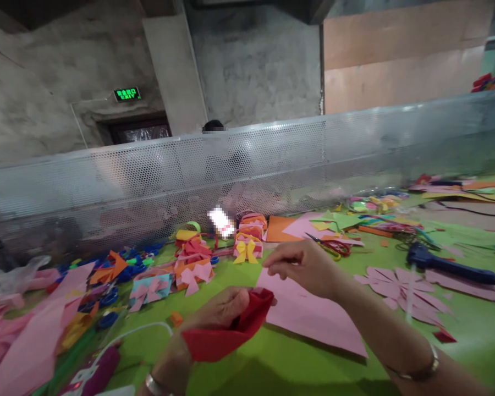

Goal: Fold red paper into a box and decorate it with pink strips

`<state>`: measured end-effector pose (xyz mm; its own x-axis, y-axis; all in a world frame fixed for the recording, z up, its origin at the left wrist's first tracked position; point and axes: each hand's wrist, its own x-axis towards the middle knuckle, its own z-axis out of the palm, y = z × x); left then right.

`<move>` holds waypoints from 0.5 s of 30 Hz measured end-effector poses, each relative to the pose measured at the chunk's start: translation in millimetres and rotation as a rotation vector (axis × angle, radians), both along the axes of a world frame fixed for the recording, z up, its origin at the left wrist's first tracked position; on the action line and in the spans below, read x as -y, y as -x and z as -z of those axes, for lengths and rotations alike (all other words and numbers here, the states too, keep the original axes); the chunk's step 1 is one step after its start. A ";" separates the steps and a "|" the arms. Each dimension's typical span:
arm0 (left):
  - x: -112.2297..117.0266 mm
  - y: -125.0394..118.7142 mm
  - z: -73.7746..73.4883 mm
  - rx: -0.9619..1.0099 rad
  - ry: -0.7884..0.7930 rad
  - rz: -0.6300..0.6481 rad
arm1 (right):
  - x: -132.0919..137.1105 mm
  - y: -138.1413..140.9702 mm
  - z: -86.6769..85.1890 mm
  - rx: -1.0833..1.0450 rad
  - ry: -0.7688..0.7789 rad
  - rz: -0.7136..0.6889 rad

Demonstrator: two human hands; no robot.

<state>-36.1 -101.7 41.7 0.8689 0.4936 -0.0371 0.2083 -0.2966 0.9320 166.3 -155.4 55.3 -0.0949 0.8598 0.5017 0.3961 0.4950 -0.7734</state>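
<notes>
My left hand (208,322) is closed around a folded piece of red paper (226,333), held just above the green table (272,363). My right hand (303,267) hovers a little to the right and above it, fingers curled and pinched together near the top edge of a pink paper sheet (313,316) lying on the table. What the right fingers pinch, if anything, is too small to name. Both wrists wear metal bracelets.
Paper bows and small gift boxes (247,242) stand behind the hands. Red-handled scissors (334,246) and a blue glue gun (445,264) lie to the right, beside a pink paper flower (396,286). Pink sheets and blue rings pile at left. A perforated metal divider (272,159) runs across, a person behind it.
</notes>
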 end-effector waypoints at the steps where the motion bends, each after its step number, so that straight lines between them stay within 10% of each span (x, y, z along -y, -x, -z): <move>1: 1.7 1.1 -1.0 0.030 0.026 0.001 | 1.0 0.0 -0.1 -0.052 -0.008 0.005; 5: 9.8 7.3 -2.4 0.179 0.280 0.064 | 6.5 3.7 -0.5 0.054 0.009 -0.087; 9: 19.4 14.7 -1.4 0.156 0.518 0.091 | 9.4 7.3 -0.3 0.270 -0.325 -0.217; 15: 21.5 17.6 9.9 0.164 0.564 -0.065 | 11.0 9.9 4.4 0.365 -0.491 -0.313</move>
<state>-53.6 -123.2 31.8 0.8543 0.4888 -0.1765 0.0489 0.2626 0.9637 156.4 -166.3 50.9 -0.5388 0.4454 0.7151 0.3701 0.8876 -0.2741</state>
